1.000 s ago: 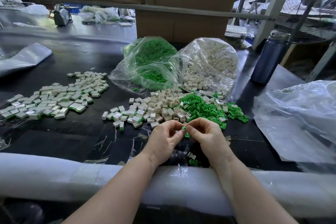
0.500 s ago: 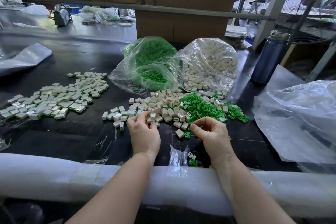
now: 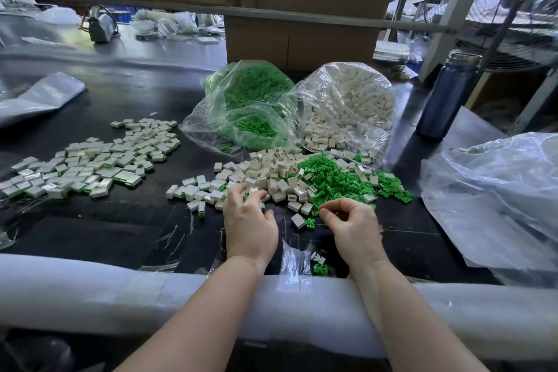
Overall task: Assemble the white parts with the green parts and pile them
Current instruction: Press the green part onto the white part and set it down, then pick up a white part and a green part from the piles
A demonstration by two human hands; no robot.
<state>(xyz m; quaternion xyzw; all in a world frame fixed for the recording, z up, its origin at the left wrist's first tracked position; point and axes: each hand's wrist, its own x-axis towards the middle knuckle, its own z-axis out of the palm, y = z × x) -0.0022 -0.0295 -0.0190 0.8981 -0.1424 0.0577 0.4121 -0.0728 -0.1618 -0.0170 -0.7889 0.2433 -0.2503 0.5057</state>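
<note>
Loose white parts (image 3: 271,169) and loose green parts (image 3: 332,178) lie heaped mid-table, below an open bag of green parts (image 3: 250,106) and one of white parts (image 3: 347,106). Assembled white-and-green pieces spread in a wide pile (image 3: 90,166) at the left, with a smaller row (image 3: 193,190) nearer. My left hand (image 3: 249,220) rests with spread, curved fingers on the near edge of the white heap; any part under them is hidden. My right hand (image 3: 350,223) hovers at the green heap's near edge, thumb and forefinger pinched together with nothing visible between. One white part (image 3: 298,220) and one green part (image 3: 310,223) lie between the hands.
A blue bottle (image 3: 447,93) stands at the back right. A large crumpled clear bag (image 3: 498,199) covers the right side. A white foam roll (image 3: 120,290) pads the near table edge, with stray green parts (image 3: 320,269) beside it. A cardboard box (image 3: 302,39) stands behind the bags.
The hands, joined at a part a second ago, separated. My left hand went left to the small row, then drifted right to the white heap. My right hand edged toward the green heap.
</note>
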